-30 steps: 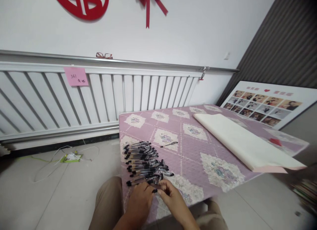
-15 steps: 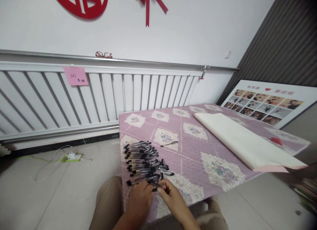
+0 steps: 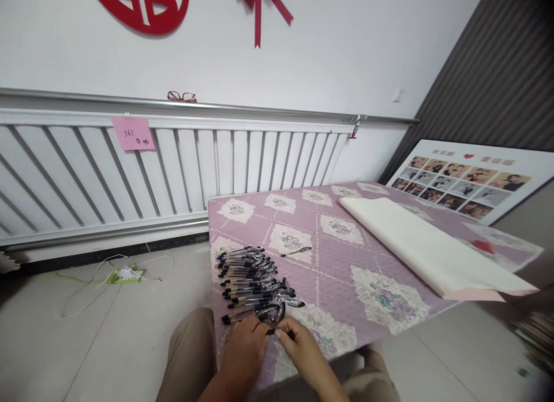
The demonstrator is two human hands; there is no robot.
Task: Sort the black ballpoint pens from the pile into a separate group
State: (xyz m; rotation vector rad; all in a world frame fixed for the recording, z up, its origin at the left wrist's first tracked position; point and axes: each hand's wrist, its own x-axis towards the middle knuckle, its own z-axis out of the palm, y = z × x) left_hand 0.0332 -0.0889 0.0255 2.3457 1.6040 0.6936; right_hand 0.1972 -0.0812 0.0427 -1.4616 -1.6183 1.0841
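My left hand (image 3: 246, 345) is closed at the near edge of the table, its fingers around a pen (image 3: 271, 331) whose dark end pokes out toward the right. My right hand (image 3: 302, 347) pinches at that same end with thumb and forefinger. Most of the held pen is hidden by my fingers. Just beyond both hands lies a heap of clear-barrelled pens (image 3: 249, 280) with black ends, laid roughly side by side. A single pen (image 3: 296, 252) lies apart, to the right of the heap's far end.
A purple patterned cloth (image 3: 333, 263) covers the table. On its right lies a folded cream sheet (image 3: 402, 246), near a red scrap (image 3: 483, 246). A photo board (image 3: 467, 177) leans behind. The radiator (image 3: 242, 159) runs along the wall. A power strip (image 3: 127, 275) sits on the floor.
Both hands stay almost in place. A dark, curved pen part by the right fingertips shows a little more clearly now. The pen heap looks the same.
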